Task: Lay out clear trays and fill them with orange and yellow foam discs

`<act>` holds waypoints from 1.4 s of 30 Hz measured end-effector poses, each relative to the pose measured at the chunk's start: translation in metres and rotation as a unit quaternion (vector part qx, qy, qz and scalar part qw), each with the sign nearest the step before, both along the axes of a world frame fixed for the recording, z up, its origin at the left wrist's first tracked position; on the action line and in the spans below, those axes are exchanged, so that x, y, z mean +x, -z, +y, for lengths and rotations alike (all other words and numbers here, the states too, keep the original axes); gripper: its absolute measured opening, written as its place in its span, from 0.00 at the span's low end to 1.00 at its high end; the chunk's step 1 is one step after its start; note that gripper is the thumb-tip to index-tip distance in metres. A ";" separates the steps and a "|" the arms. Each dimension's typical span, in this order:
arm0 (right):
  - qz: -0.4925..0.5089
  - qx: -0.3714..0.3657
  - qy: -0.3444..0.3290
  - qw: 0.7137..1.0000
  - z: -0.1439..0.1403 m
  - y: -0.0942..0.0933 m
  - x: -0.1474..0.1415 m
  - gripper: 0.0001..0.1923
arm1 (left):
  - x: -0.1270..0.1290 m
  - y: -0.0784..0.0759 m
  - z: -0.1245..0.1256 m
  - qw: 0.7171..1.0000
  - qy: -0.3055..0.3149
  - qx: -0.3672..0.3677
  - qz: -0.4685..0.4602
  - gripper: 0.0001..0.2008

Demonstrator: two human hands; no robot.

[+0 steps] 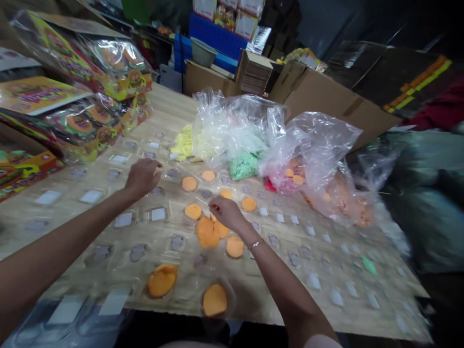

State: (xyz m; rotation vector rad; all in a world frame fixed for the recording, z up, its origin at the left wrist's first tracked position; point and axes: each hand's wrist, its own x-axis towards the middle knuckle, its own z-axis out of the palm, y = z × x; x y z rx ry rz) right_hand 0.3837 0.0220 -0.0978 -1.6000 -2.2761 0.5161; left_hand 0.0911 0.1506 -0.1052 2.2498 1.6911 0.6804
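My right hand (229, 213) is over a small pile of round orange pieces (208, 233), its fingers curled together. Whatever may be between those fingers is hidden. Further left, my left hand (142, 177) hovers above the table, also with bent, closed fingers; blur hides anything in its grip. Around the hands lie several clear plastic trays, some with a flat orange disc (189, 183) in them. Others hold a small grey piece (177, 241) or a white card (158, 214). Close to the front edge sits a tray with a folded orange disc (162, 280).
Across the table's back lie clear bags with yellow pieces (183, 142), green pieces (244, 165) and pink and orange pieces (286, 176). Burger-printed display boxes (90, 63) are stacked at the left. Behind the table stand cardboard boxes (322, 99) and a grey basket (203, 52).
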 end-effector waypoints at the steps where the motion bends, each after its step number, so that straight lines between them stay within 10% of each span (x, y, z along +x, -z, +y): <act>1: 0.008 -0.009 -0.008 1.000 -0.010 0.003 0.001 0.09 | 0.012 -0.001 -0.017 0.999 0.047 -0.007 0.006 0.10; 5: 0.047 -0.010 -0.035 0.998 -0.028 0.021 -0.004 0.14 | 0.062 -0.007 -0.090 0.971 0.225 -0.056 0.060 0.07; 9: 0.210 -0.020 0.006 0.978 -0.031 0.030 -0.007 0.07 | 0.092 -0.013 -0.133 0.958 0.245 -0.067 0.136 0.07; 14: 0.526 -0.080 0.247 0.810 -0.055 0.018 0.024 0.14 | 0.116 -0.004 -0.139 0.948 0.279 -0.038 0.148 0.10; 19: 0.631 -0.137 0.308 0.699 -0.129 0.002 0.094 0.20 | 0.132 0.018 -0.129 0.948 0.291 -0.062 0.112 0.13; 28: 0.446 -0.043 0.401 0.799 -0.227 0.034 0.158 0.13 | 0.141 0.018 -0.120 0.951 0.223 -0.187 -0.107 0.07; 33: 0.196 -0.046 0.393 0.897 -0.219 0.036 0.154 0.08 | 0.196 -0.013 -0.154 0.827 0.232 -0.408 -0.308 0.30; 37: -0.014 -0.029 0.372 0.928 -0.221 0.026 0.140 0.14 | 0.240 -0.023 -0.172 0.829 0.283 -0.384 -0.291 0.21; 42: 0.143 0.087 0.336 0.927 -0.211 0.016 0.112 0.13 | 0.254 -0.021 -0.173 0.833 0.323 -0.370 -0.255 0.26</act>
